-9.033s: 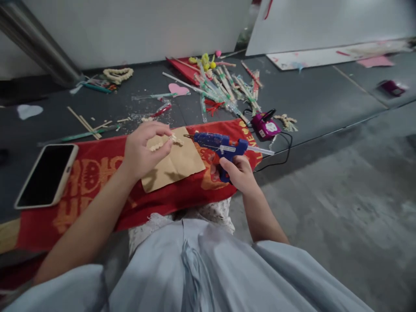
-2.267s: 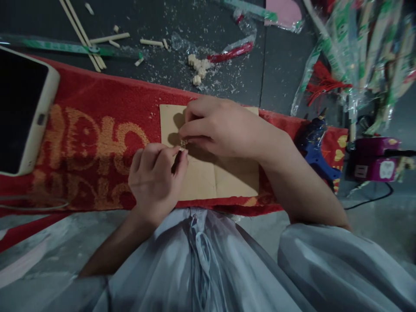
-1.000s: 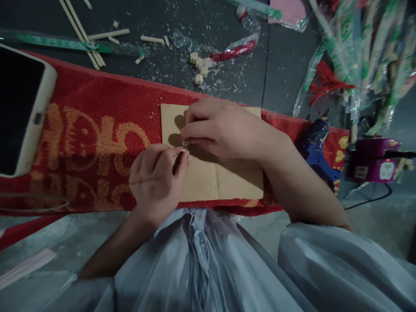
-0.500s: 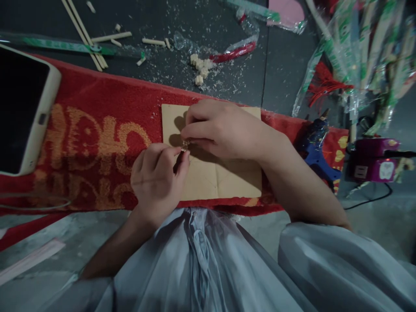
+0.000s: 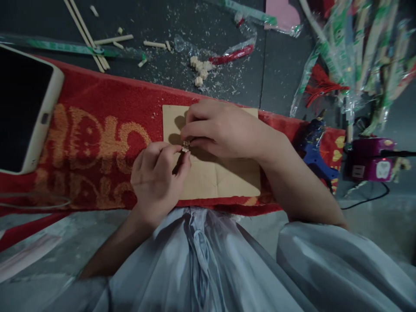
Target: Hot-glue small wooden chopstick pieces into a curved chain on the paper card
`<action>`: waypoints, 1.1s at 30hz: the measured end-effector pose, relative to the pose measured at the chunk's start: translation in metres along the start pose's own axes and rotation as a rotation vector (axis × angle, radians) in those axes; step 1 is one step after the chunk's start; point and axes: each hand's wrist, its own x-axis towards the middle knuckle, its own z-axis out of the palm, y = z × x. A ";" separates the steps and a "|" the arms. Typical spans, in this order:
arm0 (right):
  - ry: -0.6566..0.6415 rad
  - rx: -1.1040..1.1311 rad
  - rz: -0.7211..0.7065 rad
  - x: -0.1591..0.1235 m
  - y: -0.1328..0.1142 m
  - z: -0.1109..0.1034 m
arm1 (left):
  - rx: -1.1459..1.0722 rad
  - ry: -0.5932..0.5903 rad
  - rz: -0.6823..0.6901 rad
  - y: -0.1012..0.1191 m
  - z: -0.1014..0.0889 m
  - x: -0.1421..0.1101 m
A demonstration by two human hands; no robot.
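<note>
Both hands meet over the left part of a tan cardboard sheet (image 5: 227, 180), which lies on a red towel (image 5: 107, 93) with orange lettering. Between the fingertips is a small cluster of pale wooden pieces (image 5: 186, 146). My left hand (image 5: 159, 175) pinches it from the lower left with thumb and forefinger. From the right, my right hand (image 5: 221, 128) holds the cluster's other side with curled fingers. The fingertips hide part of the cluster, so its full shape is unclear. Faint lines mark the cardboard below the hands.
Beyond the towel lie a pile of pale wooden bits (image 5: 200, 68), crumbs, thin sticks (image 5: 85, 32) and a red strip in clear wrap (image 5: 232, 54). A phone (image 5: 26, 108) rests left. At right are a blue glue gun (image 5: 316, 151), a purple power block (image 5: 370, 159) and wrapped sticks (image 5: 367, 52).
The view has shifted slightly. Both hands stay nearly in place, and the small wooden cluster shows a little more between the fingertips.
</note>
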 end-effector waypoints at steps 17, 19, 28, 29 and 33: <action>0.025 -0.050 -0.089 0.004 0.011 0.010 | 0.000 0.009 0.032 0.000 0.001 0.000; 0.019 -0.028 -0.076 0.003 0.010 0.008 | 0.041 0.018 0.058 0.000 0.001 0.000; -0.097 -0.059 0.049 -0.001 -0.005 -0.008 | 0.015 -0.007 0.039 0.000 0.000 0.001; -0.105 -0.075 0.059 -0.001 -0.005 -0.009 | -0.002 -0.006 0.027 0.000 0.000 0.001; -0.104 -0.162 0.058 -0.001 -0.005 -0.008 | 0.024 0.023 0.052 0.001 0.001 0.002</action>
